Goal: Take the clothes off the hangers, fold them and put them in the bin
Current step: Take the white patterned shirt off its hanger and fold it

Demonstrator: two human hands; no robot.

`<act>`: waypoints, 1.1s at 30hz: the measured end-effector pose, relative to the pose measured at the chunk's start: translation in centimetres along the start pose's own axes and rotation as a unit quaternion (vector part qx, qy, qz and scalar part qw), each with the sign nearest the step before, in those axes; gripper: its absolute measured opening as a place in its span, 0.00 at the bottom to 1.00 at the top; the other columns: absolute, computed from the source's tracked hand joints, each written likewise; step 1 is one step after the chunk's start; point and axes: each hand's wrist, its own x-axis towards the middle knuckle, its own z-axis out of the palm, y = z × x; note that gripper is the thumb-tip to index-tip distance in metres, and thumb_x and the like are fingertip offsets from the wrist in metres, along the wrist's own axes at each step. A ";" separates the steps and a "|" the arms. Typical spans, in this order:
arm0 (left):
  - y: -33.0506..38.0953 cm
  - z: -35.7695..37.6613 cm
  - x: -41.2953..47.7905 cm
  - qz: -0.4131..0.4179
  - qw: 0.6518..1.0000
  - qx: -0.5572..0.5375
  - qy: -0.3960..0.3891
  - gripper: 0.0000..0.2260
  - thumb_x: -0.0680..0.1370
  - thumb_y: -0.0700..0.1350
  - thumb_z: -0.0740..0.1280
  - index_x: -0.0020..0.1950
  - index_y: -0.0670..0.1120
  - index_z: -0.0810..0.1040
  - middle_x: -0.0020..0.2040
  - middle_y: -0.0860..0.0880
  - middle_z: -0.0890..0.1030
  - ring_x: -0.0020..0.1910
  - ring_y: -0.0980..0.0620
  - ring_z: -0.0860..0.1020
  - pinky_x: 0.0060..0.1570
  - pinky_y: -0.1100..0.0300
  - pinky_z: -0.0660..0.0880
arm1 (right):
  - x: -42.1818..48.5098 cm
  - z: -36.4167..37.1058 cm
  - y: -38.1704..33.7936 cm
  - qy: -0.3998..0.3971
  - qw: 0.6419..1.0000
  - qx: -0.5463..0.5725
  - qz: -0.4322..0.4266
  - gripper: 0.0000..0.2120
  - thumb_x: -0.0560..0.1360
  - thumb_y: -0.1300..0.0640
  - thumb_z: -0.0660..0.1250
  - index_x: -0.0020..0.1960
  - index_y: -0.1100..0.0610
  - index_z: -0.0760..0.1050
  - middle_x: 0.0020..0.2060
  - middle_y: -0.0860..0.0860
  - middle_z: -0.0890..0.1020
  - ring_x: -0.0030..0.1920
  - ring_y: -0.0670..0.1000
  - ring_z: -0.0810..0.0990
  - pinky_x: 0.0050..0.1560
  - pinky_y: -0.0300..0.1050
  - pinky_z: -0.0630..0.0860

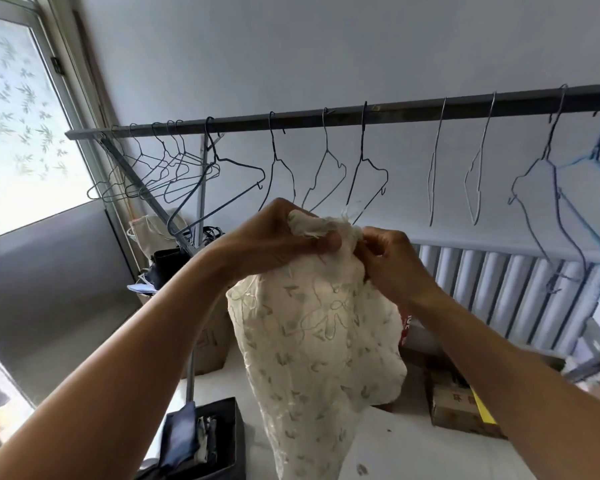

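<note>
A cream, thin garment (312, 341) with small embroidered motifs hangs down in front of me. My left hand (278, 237) grips its bunched top edge. My right hand (392, 261) pinches the same top edge just to the right. Both hands are held up just below a dark metal rail (326, 116) that carries several bare wire hangers (364, 174). A dark bin (236, 441) stands low at the left of centre, with folded dark cloth (181, 434) inside it.
A frosted window (18, 126) fills the left. A white ribbed radiator (520, 292) runs along the right wall. Cardboard boxes (454, 407) sit on the white surface (413, 448) below; a bag and dark items (167, 261) pile up behind the rail's leg.
</note>
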 end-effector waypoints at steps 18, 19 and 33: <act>-1.0 -1.7 2.8 0.030 0.984 0.162 0.073 0.15 0.75 0.48 0.72 0.40 0.35 0.81 0.36 0.39 0.80 0.34 0.55 0.74 0.34 0.60 0.71 | -5.0 4.2 -1.6 -0.183 0.949 0.219 0.135 0.19 0.69 0.44 0.73 0.56 0.52 0.78 0.48 0.49 0.85 0.49 0.51 0.85 0.53 0.54 0.81; -1.4 -1.9 3.1 0.029 0.977 0.187 0.096 0.12 0.74 0.48 0.73 0.42 0.37 0.83 0.37 0.42 0.82 0.35 0.57 0.76 0.36 0.63 0.72 | -5.1 4.3 -2.0 -0.174 0.947 0.234 0.138 0.15 0.72 0.47 0.72 0.55 0.53 0.79 0.46 0.49 0.86 0.48 0.51 0.85 0.52 0.53 0.82; -8.8 2.1 -7.6 -0.278 0.869 -0.401 0.086 0.43 0.70 0.75 0.44 0.58 0.46 0.84 0.57 0.41 0.83 0.53 0.44 0.84 0.51 0.48 0.81 | -3.6 3.1 -2.9 -0.088 0.874 0.418 0.231 0.08 0.76 0.61 0.65 0.52 0.60 0.80 0.45 0.57 0.86 0.45 0.57 0.86 0.49 0.53 0.79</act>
